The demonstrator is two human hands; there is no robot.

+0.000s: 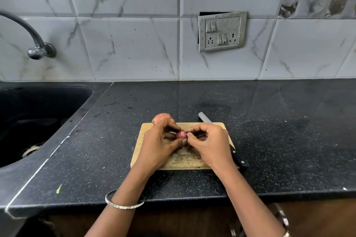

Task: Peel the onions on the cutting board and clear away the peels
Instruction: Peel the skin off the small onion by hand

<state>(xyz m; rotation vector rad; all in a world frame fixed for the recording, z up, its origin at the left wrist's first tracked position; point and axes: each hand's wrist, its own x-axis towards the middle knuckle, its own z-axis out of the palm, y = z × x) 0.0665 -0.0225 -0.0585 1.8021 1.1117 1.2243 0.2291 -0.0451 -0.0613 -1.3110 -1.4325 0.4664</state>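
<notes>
Holding a small red onion [181, 134] just above the middle of the cutting board [181, 159], the left hand [159, 140] curls its fingers round it, and the right hand [208, 144] pinches its other side. 1 bigger onion [162, 118] sits at the board's far left corner. A knife [205, 119] lies along the board's right edge. Left of the board, well apart, is a dark sink [48, 102]

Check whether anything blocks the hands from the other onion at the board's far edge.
Nothing visible does. The other onion sits just beyond the left hand, which holds a small onion that the right hand pinches; the knife lies off to the right.
</notes>
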